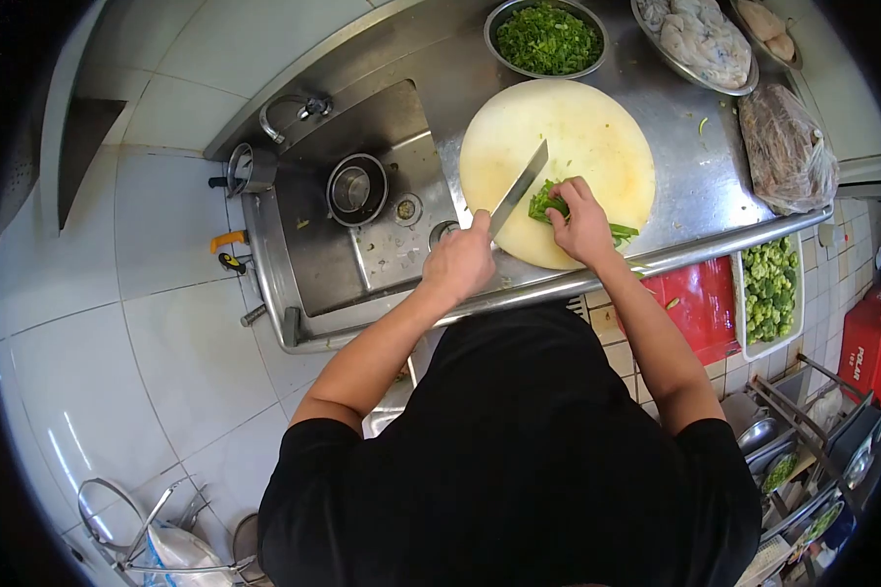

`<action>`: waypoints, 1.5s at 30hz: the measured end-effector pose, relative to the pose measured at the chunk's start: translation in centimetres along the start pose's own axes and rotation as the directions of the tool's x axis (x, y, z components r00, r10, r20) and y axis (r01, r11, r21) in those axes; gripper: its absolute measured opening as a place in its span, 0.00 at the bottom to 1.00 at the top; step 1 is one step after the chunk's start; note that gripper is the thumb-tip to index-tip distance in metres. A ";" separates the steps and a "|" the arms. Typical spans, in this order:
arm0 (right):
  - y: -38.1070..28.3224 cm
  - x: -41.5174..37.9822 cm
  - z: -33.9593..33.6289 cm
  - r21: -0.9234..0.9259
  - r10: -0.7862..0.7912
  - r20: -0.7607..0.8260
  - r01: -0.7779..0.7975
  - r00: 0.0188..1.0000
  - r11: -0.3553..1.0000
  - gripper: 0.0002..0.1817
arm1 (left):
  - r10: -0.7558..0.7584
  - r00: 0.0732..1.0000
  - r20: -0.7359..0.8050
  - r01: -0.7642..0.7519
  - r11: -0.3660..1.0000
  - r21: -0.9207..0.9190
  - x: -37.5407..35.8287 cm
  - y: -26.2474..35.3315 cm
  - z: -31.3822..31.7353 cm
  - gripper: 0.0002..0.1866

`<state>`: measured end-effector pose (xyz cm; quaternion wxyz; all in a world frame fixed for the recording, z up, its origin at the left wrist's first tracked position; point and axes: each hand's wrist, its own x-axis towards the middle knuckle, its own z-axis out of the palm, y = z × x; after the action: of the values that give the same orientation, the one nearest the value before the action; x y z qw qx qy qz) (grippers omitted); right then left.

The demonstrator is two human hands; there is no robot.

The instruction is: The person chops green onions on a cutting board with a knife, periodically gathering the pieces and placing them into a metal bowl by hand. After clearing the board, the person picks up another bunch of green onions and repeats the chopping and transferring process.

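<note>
My left hand (460, 259) is closed around the handle of a knife (522, 188), whose long blade points up and to the right over a round white cutting board (597, 117). My right hand (585, 225) presses curled fingers onto a bunch of green stalks (541, 203) on the board's lower part. Cut green pieces lie to the left of those fingers, close to the blade. Longer stalk ends stick out on the right, under the wrist. Whether the blade touches the stalks is hard to tell.
Behind the board stands a bowl of chopped greens (548, 39); a bowl with plastic bags (700, 44) and a bagged brown item (783, 147) are at right. A steel sink (333, 264) holds a round pot (356, 190). Below right is a tray of cut green vegetables (771, 293).
</note>
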<state>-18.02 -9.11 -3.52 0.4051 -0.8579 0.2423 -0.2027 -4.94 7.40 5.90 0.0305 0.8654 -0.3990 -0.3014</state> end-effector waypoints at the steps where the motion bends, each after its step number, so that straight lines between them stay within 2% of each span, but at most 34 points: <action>1: -0.3 0.1 -0.2 0.012 -0.001 -0.029 0.001 1.000 1.000 0.10 | -0.011 1.000 0.005 0.011 1.000 -0.004 -0.3 0.1 0.1 0.12; 2: -0.1 0.3 -0.1 0.014 0.003 -0.035 -0.002 0.999 1.000 0.10 | -0.022 1.000 0.008 0.022 1.000 -0.009 -0.3 0.2 0.1 0.12; 4: 0.4 0.5 0.0 -0.061 0.058 0.076 -0.053 0.995 0.997 0.07 | -0.030 0.998 0.049 0.029 0.999 0.016 0.2 -0.4 0.9 0.13; 6: 0.9 1.1 0.2 -0.058 0.071 0.034 -0.069 0.997 0.996 0.07 | -0.035 0.996 0.084 0.032 0.999 0.039 1.3 -0.4 0.9 0.13; 8: 0.7 0.5 1.1 -0.041 0.080 0.014 -0.080 0.997 0.996 0.06 | 0.040 0.998 0.057 -0.043 0.997 0.063 1.8 -0.5 0.4 0.15; 10: 0.3 0.2 1.2 -0.047 0.017 0.065 -0.014 0.998 0.999 0.06 | 0.024 0.998 0.056 -0.028 0.997 0.077 1.6 -0.5 0.8 0.15; 11: -0.1 -0.5 1.2 -0.072 0.072 0.135 -0.063 0.988 0.995 0.06 | 0.019 0.999 0.050 -0.023 0.996 0.085 1.8 -0.4 0.9 0.15; 16: -0.9 -1.8 0.7 -0.077 0.129 0.162 -0.118 0.978 0.990 0.06 | 0.031 1.000 -0.005 -0.030 0.999 0.024 0.1 -0.8 1.9 0.11; 19: -0.6 -1.0 0.7 -0.133 0.056 0.134 -0.038 0.989 0.990 0.08 | 0.010 1.000 0.020 -0.011 0.999 0.031 0.3 -0.9 2.1 0.11; 21: -1.0 -0.7 0.5 -0.069 0.185 0.204 -0.175 0.961 0.982 0.08 | 0.008 0.998 0.056 -0.011 0.998 0.054 0.4 -0.8 1.6 0.11; 24: -1.0 -0.3 0.8 -0.152 0.124 0.225 -0.091 0.967 0.984 0.08 | 0.067 0.996 0.056 -0.072 0.993 0.090 -0.7 0.0 0.0 0.10; 27: -0.9 -0.4 1.4 -0.172 0.090 0.200 -0.056 0.976 0.983 0.07 | 0.075 0.994 0.075 -0.085 0.988 0.127 -1.9 0.4 -0.1 0.10; 30: -1.0 -0.5 1.1 -0.158 0.077 0.231 -0.040 0.970 0.987 0.07 | 0.009 0.993 0.117 -0.023 0.993 0.115 -1.2 0.1 1.9 0.09; 33: -1.0 -0.6 0.9 -0.131 0.086 0.223 -0.058 0.971 0.990 0.07 | 0.039 0.995 0.095 -0.050 0.992 0.117 -0.5 0.3 1.7 0.10; 35: -1.0 -0.8 0.9 -0.127 0.082 0.218 -0.055 0.972 0.990 0.07 | 0.110 0.991 0.076 -0.121 0.981 0.150 -1.0 0.6 0.3 0.10; 36: -0.9 -1.0 0.9 -0.127 0.086 0.209 -0.060 0.974 0.990 0.07 | 0.113 0.990 0.083 -0.124 0.980 0.153 -0.9 0.4 0.9 0.10; 38: -0.7 -1.4 0.9 -0.105 0.084 0.199 -0.064 0.976 0.992 0.07 | 0.019 0.996 0.093 -0.030 0.992 0.123 -0.7 -0.2 2.7 0.10; 41: -1.1 -1.5 0.9 -0.062 0.096 0.169 -0.087 0.981 0.994 0.07 | 0.103 0.993 0.062 -0.111 0.983 0.149 0.7 0.1 1.8 0.10; 43: -0.9 -1.6 0.9 -0.043 0.110 0.150 -0.105 0.982 0.994 0.07 | 0.073 0.994 0.078 -0.084 0.985 0.153 -1.2 0.7 0.9 0.11; 45: 0.0 -2.2 1.6 -0.069 0.023 0.093 -0.017 0.995 0.997 0.06 | 0.040 0.995 0.091 -0.052 0.991 0.125 -0.6 -0.2 2.8 0.11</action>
<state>-18.93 -6.88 -4.76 0.3887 -0.8772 0.2386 -0.1499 -6.60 8.44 3.85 -0.0355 0.8420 -0.4384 -0.3123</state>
